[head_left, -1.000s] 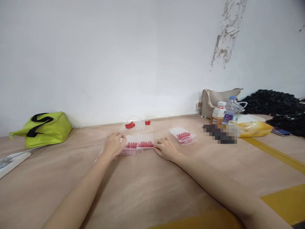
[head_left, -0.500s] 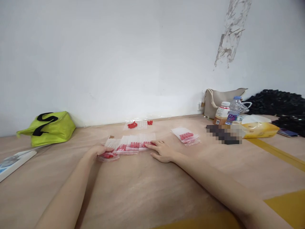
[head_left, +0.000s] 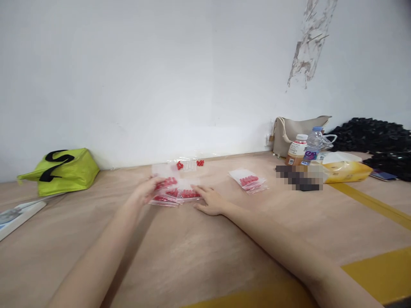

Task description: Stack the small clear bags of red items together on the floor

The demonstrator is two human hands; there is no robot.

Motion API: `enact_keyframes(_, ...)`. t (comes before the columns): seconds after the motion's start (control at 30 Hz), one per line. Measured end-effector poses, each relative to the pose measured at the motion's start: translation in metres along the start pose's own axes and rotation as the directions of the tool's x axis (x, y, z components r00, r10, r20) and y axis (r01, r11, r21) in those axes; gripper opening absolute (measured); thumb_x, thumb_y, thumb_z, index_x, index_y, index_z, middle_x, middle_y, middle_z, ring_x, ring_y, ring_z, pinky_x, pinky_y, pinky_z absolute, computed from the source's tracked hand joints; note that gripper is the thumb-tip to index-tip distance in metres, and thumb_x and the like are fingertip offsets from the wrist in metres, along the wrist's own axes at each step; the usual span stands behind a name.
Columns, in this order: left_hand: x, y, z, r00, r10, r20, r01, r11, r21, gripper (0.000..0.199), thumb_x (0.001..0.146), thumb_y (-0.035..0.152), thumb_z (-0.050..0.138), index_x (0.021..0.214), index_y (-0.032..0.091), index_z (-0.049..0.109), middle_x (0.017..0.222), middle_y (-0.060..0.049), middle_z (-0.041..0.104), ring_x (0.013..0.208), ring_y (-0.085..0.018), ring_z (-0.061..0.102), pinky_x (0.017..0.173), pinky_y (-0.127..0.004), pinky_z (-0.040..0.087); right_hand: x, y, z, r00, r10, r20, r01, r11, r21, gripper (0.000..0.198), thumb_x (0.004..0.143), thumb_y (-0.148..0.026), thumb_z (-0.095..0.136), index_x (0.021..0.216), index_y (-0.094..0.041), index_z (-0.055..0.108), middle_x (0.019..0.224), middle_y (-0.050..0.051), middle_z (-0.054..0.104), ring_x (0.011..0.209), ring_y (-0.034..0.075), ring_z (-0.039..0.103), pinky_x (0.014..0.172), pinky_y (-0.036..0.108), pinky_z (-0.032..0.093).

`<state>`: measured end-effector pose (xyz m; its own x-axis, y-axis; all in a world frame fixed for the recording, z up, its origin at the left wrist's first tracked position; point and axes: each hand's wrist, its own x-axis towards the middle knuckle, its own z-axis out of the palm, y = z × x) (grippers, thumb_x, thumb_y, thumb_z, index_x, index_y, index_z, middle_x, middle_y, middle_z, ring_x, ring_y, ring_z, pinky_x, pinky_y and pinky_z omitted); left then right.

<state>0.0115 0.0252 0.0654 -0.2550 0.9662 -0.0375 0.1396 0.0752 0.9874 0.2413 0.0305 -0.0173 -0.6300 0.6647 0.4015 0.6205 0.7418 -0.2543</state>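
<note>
My left hand [head_left: 148, 191] is closed on a small clear zip bag [head_left: 165, 183] of red pieces, lifted and tilted above other bags. Under and beside it, several similar zip bags [head_left: 167, 199] lie overlapped on the brown table covering. My right hand [head_left: 210, 202] rests flat with fingers spread, its fingertips on the rightmost bag [head_left: 189, 193] of that group. Farther right lies a separate stack of zip bags [head_left: 248, 179] with red pieces in a row. Behind my hands, loose red pieces [head_left: 180, 165] and a clear plastic sheet or bag [head_left: 190, 165] lie near the wall.
At the left are a lime-green bag [head_left: 69, 171] and a white-edged tray-like object [head_left: 21, 219]. To the right stand a beige bag [head_left: 289, 128], two bottles [head_left: 297, 149], a yellow tissue pack [head_left: 348, 171] and a black heap [head_left: 369, 134]. A blurred dark object [head_left: 298, 179] lies before them.
My left hand has moved right and slightly away from me, lifting a bag over the others. The spread-out row is now bunched closer together. My right hand stays on the rightmost bag.
</note>
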Motion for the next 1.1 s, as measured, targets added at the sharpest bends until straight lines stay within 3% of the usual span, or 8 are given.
enact_keyframes(0.13, -0.017, -0.029, 0.068, 0.996, 0.031, 0.079, -0.042, 0.99, 0.137, 0.047, 0.066, 0.015, 0.061, 0.11, 0.013, 0.041, 0.084, -0.007, 0.065, 0.071, -0.016, 0.063, 0.059, -0.025, 0.049, -0.023, 0.018, -0.01, 0.922, 0.238, -0.304, -0.212, 0.97, 0.117, 0.086, 0.072, -0.04, 0.057, 0.136, -0.011, 0.006, 0.117, 0.014, 0.046, 0.094, 0.019, 0.053, 0.079, 0.032, 0.044)
enact_keyframes(0.37, -0.019, -0.042, 0.137, 0.941, 0.142, 0.307, -0.245, 0.913, 0.326, 0.049, 0.074, 0.023, 0.057, 0.117, 0.012, 0.037, 0.093, -0.011, 0.063, 0.081, -0.018, 0.061, 0.07, -0.028, 0.047, -0.061, 0.055, -0.035, 0.966, -0.081, -0.244, 0.054, 0.992, -0.114, 0.028, 0.081, -0.019, 0.044, 0.105, -0.021, 0.057, 0.106, 0.008, 0.054, 0.087, 0.016, 0.056, 0.073, 0.029, 0.046)
enact_keyframes(0.5, -0.006, -0.038, 0.128, 0.781, 0.434, 0.449, -0.624, 0.5, 0.601, 0.026, 0.082, 0.032, 0.044, 0.097, 0.013, 0.056, 0.103, -0.014, 0.059, 0.101, -0.024, 0.052, 0.087, -0.038, 0.038, -0.062, 0.06, -0.035, 0.964, -0.046, -0.262, 0.024, 0.996, -0.085, 0.028, 0.085, -0.02, 0.04, 0.103, -0.022, 0.06, 0.097, 0.005, 0.059, 0.084, 0.014, 0.057, 0.072, 0.025, 0.047)
enact_keyframes(0.6, -0.001, -0.042, 0.11, 0.7, 0.428, 0.571, -0.697, 0.24, 0.675, 0.029, 0.086, 0.034, 0.036, 0.098, 0.02, 0.059, 0.119, -0.01, 0.051, 0.115, -0.028, 0.04, 0.095, -0.051, 0.024, -0.06, 0.059, -0.034, 0.974, -0.04, -0.224, 0.029, 0.998, -0.052, 0.028, 0.085, -0.02, 0.04, 0.103, -0.023, 0.061, 0.097, 0.004, 0.06, 0.084, 0.013, 0.058, 0.075, 0.025, 0.046)
enact_keyframes(0.7, -0.003, -0.05, 0.092, 0.734, 0.355, 0.579, -0.662, 0.183, 0.727, 0.032, 0.086, 0.04, 0.033, 0.106, 0.026, 0.055, 0.122, -0.007, 0.049, 0.115, -0.03, 0.038, 0.091, -0.059, 0.022, -0.056, 0.058, -0.034, 0.98, -0.034, -0.196, 0.03, 0.999, -0.023, 0.027, 0.085, -0.022, 0.041, 0.102, -0.024, 0.062, 0.098, 0.004, 0.061, 0.086, 0.013, 0.058, 0.077, 0.024, 0.046)
enact_keyframes(0.93, -0.016, -0.06, 0.058, 0.743, 0.463, 0.483, -0.586, 0.101, 0.804, 0.033, 0.086, 0.04, 0.035, 0.109, 0.025, 0.054, 0.118, -0.009, 0.053, 0.112, -0.031, 0.041, 0.089, -0.059, 0.023, -0.039, 0.053, -0.024, 0.987, -0.091, -0.133, 0.083, 0.995, -0.062, 0.027, 0.085, -0.021, 0.042, 0.104, -0.025, 0.061, 0.102, 0.003, 0.061, 0.09, 0.012, 0.057, 0.079, 0.023, 0.044)
enact_keyframes(1.0, -0.021, -0.06, 0.051, 0.699, 0.542, 0.467, -0.593, 0.075, 0.802, 0.03, 0.086, 0.038, 0.037, 0.107, 0.025, 0.055, 0.116, -0.008, 0.054, 0.111, -0.029, 0.042, 0.093, -0.058, 0.02, -0.035, 0.051, -0.021, 0.986, -0.09, -0.14, 0.086, 0.996, -0.039, 0.027, 0.085, -0.02, 0.042, 0.104, -0.026, 0.06, 0.101, 0.002, 0.061, 0.089, 0.011, 0.058, 0.078, 0.022, 0.044)
enact_keyframes(1.1, -0.032, -0.057, 0.05, 0.525, 0.656, 0.543, -0.733, 0.024, 0.68, 0.027, 0.084, 0.036, 0.042, 0.104, 0.024, 0.057, 0.108, -0.007, 0.057, 0.106, -0.024, 0.047, 0.096, -0.049, 0.026, -0.035, 0.049, -0.019, 0.979, -0.077, -0.189, 0.083, 0.996, 0.023, 0.027, 0.085, -0.021, 0.042, 0.105, -0.026, 0.06, 0.1, 0.002, 0.062, 0.087, 0.011, 0.058, 0.078, 0.022, 0.044)
